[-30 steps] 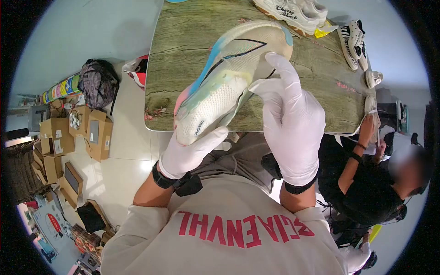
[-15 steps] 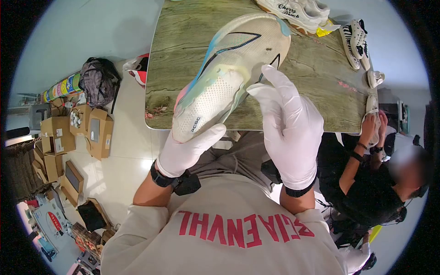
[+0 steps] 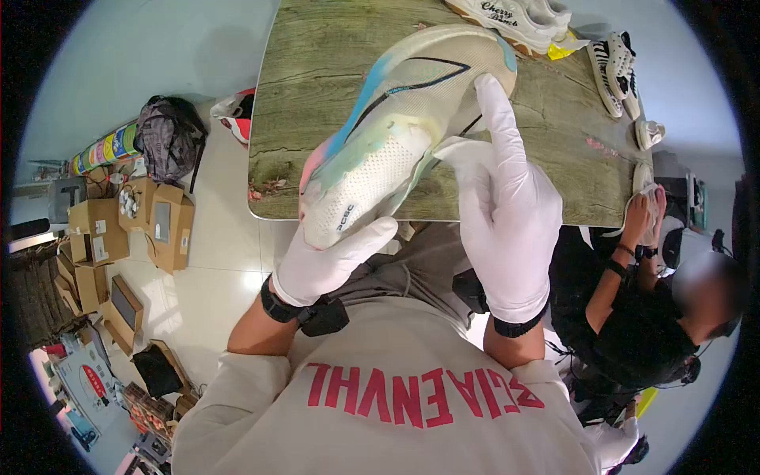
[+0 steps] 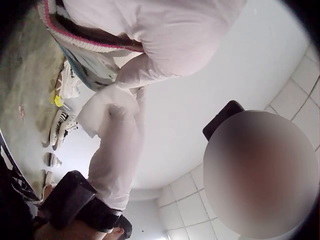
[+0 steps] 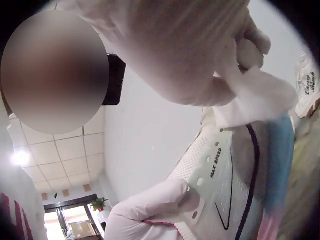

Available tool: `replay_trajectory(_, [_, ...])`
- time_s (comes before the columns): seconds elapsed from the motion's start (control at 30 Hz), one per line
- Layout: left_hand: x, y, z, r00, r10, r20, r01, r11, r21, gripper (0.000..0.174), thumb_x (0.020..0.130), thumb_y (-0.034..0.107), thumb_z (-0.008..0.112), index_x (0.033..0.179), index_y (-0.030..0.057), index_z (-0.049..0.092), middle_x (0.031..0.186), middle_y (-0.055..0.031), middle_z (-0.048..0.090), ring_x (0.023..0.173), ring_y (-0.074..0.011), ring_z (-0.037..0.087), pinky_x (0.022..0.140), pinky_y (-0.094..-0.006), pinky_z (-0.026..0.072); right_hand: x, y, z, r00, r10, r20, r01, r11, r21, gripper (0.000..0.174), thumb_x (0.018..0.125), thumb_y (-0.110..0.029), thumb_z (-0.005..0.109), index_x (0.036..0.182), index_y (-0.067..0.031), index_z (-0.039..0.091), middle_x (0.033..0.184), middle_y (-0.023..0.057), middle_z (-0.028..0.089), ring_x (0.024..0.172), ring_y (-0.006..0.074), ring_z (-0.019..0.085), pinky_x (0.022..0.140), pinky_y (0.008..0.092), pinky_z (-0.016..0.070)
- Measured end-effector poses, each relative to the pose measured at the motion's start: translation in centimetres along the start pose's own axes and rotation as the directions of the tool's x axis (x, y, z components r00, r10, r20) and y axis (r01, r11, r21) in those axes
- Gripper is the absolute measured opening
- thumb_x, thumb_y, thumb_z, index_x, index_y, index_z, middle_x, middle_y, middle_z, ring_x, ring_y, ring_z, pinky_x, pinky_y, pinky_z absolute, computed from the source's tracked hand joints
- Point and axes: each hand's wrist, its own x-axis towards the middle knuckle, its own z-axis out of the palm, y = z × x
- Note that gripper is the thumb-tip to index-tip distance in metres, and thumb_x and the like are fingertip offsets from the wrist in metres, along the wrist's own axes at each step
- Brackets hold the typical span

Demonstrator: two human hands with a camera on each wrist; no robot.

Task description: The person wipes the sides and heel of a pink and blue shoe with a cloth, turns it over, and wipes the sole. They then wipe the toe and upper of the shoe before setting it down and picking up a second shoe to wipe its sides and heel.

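Observation:
In the head view a white mesh sneaker [image 3: 376,158] with blue, green and pink edges is held up above the wooden table [image 3: 297,87], its toe toward the body. My white-gloved left hand [image 3: 328,257] grips the toe end, thumb along one side. The gloved right hand [image 3: 511,222] is at the other side, its index finger straight against the shoe near the heel and its thumb beside the collar. The right wrist view shows "MAX SPEED" lettering on the sneaker [image 5: 215,175], with the left hand [image 5: 150,205] on its lower part.
White lettered shoes [image 3: 514,24] stand at the table's far edge, striped black-and-white shoes [image 3: 613,71] to the right. Another person [image 3: 633,317] handles a shoe at the right. Cardboard boxes [image 3: 170,229] and a backpack [image 3: 170,142] are on the left.
The sneaker tilted one way, then back. The right hand's index finger went down toward the collar and is now up near the heel again. The left hand kept its grip.

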Motion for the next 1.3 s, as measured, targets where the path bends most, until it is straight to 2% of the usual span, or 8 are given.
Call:
replay_trajectory(0.2, [0.0,0.7,0.4,0.985,-0.158,0.066,0.166,0.978,-0.128,0.061,0.090,-0.007,0.065,0.147,0.0007,0.046,0.143,-0.0132,0.055,0.134,-0.0205,0.051,0.110,-0.0365,0.0435,0.0,-0.1,-0.2,0.998,0.010,0.061,0.000,0.987,-0.161,0.080,0.076,0.003,0.063,0.153,-0.0128,0.047,0.079,0.0079,0.070,0.061,0.0279,0.059,0.062,0.0415,0.0502])
replay_trajectory(0.37, [0.6,-0.6,0.5,0.983,0.161,0.088,-0.156,0.986,-0.061,0.065,0.089,-0.008,0.065,0.150,0.0005,0.043,0.147,-0.0130,0.053,0.133,-0.0201,0.053,0.109,-0.0354,0.0450,-0.1,0.1,-0.7,0.996,-0.004,0.092,0.024,0.977,-0.210,0.073,0.082,0.004,0.063,0.152,-0.0116,0.048,0.076,0.0105,0.069,0.059,0.0294,0.058,0.062,0.0420,0.0498])
replay_trajectory(0.6, [0.7,-0.4,0.4,0.972,0.174,0.159,-0.185,0.981,0.054,0.071,0.088,-0.009,0.066,0.153,0.0013,0.038,0.151,-0.0133,0.049,0.137,-0.0212,0.050,0.113,-0.0372,0.0412,-0.3,0.7,-0.2,0.999,-0.013,0.041,0.021,0.980,-0.199,0.088,0.067,0.002,0.066,0.152,-0.0129,0.048,0.071,0.0085,0.059,0.061,0.0303,0.058,0.061,0.0441,0.0498])
replay_trajectory(0.7, [0.6,-0.3,1.0,0.993,0.105,0.048,-0.098,0.986,-0.135,0.075,0.088,-0.009,0.066,0.154,0.0022,0.034,0.151,-0.0135,0.049,0.138,-0.0220,0.049,0.115,-0.0379,0.0395,-0.3,0.7,-0.4,0.999,-0.018,0.039,0.026,0.981,-0.192,0.086,0.068,0.001,0.066,0.151,-0.0129,0.048,0.071,0.0081,0.058,0.060,0.0299,0.057,0.060,0.0437,0.0493])
replay_trajectory(0.83, [0.3,-0.1,0.5,0.999,0.005,0.043,-0.003,0.999,-0.052,0.076,0.088,-0.009,0.066,0.155,0.0031,0.032,0.151,-0.0131,0.048,0.139,-0.0221,0.049,0.116,-0.0382,0.0382,-0.3,0.1,-1.3,0.992,-0.006,0.125,0.037,0.968,-0.247,0.065,0.083,0.004,0.064,0.146,-0.0101,0.056,0.081,0.0056,0.073,0.062,0.0258,0.062,0.063,0.0387,0.0508])
replay_trajectory(1.0, [0.3,0.0,-0.3,0.984,0.060,0.168,-0.093,0.976,0.195,0.075,0.088,-0.008,0.067,0.154,0.0033,0.034,0.150,-0.0118,0.049,0.136,-0.0204,0.050,0.114,-0.0360,0.0393,-1.2,0.5,-0.5,0.991,-0.017,0.130,0.045,0.975,-0.217,0.074,0.076,0.002,0.064,0.148,-0.0120,0.053,0.073,0.0066,0.063,0.060,0.0273,0.057,0.061,0.0410,0.0485])
replay_trajectory(1.17, [-0.1,0.0,0.6,0.999,0.028,-0.032,-0.029,0.999,-0.034,0.053,0.089,-0.008,0.069,0.140,-0.0014,0.055,0.137,-0.0095,0.062,0.124,-0.0173,0.059,0.106,-0.0319,0.0454,-1.2,0.3,-0.7,0.990,-0.027,0.142,0.055,0.978,-0.200,0.084,0.070,0.000,0.065,0.151,-0.0133,0.050,0.068,0.0076,0.054,0.059,0.0288,0.054,0.061,0.0431,0.0472])
replay_trajectory(1.3, [-0.1,-0.7,0.5,0.993,0.081,-0.083,-0.086,0.995,-0.051,0.053,0.088,-0.009,0.069,0.139,-0.0008,0.056,0.135,-0.0099,0.063,0.124,-0.0173,0.059,0.106,-0.0315,0.0459,-1.3,0.5,-0.5,0.989,-0.033,0.147,0.055,0.987,-0.149,0.070,0.080,0.001,0.066,0.147,-0.0112,0.054,0.075,0.0076,0.063,0.060,0.0268,0.057,0.061,0.0402,0.0480])
